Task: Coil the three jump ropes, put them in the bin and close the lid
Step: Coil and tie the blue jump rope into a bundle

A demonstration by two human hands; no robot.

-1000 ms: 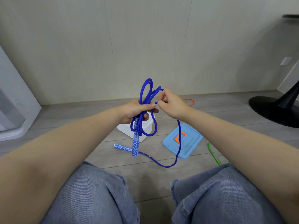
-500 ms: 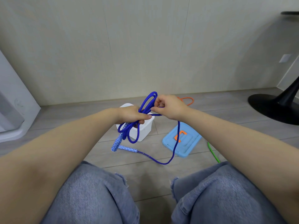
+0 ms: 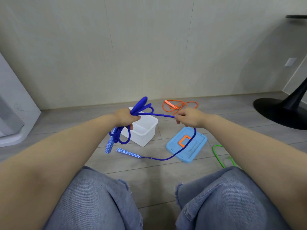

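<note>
The left hand (image 3: pixel 127 116) clenches the blue jump rope's (image 3: pixel 156 115) gathered loops above the open white bin (image 3: pixel 144 130) while the right hand (image 3: pixel 186 117) pinches its taut free length, a light, limp cord best taken near the loops, its patterned handle (image 3: pixel 128 152) lying on the floor.

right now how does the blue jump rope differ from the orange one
The blue jump rope is held in both hands, partly gathered into loops; the orange jump rope lies loose on the floor by the wall, untouched. The blue one's handles are patterned blue and white; the orange one's visible handle is orange. Neither is in the bin.
</note>
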